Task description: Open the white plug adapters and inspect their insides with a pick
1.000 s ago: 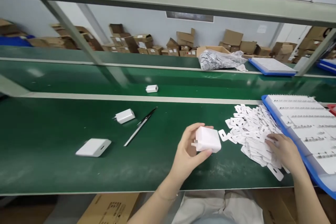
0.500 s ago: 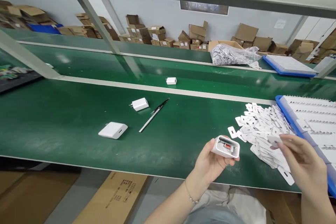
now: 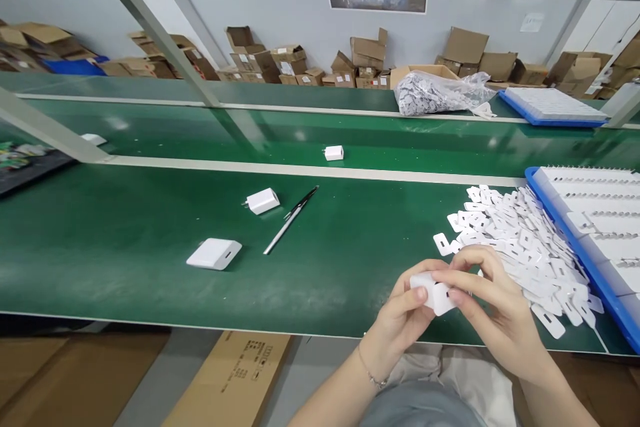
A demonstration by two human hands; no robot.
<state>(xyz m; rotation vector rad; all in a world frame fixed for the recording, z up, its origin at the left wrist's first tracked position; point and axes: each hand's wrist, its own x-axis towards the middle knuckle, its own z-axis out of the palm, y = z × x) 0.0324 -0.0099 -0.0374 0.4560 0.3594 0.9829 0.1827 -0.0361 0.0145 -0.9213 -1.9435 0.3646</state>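
My left hand (image 3: 399,321) grips a white charger housing (image 3: 421,281) over the front edge of the bench. Between the thumb and fingers of my right hand (image 3: 495,297) is a white cover plate (image 3: 442,300) with a small slot, held against the housing's end. Whether the plate is seated there I cannot tell, since fingers hide part of it. Just beyond my right hand lies a loose pile of similar white cover plates (image 3: 525,233).
Two white chargers, a larger one (image 3: 214,254) and a smaller one (image 3: 262,201), lie left of a pen-like tool (image 3: 290,223). Another charger (image 3: 334,153) sits on the green strip behind. A blue tray (image 3: 583,260) of white parts borders the pile. A metal bar (image 3: 165,47) rises at left.
My right hand has moved left from the pile with the cover plate, bringing it to the housing. My left hand has turned the housing, so its open end no longer shows.
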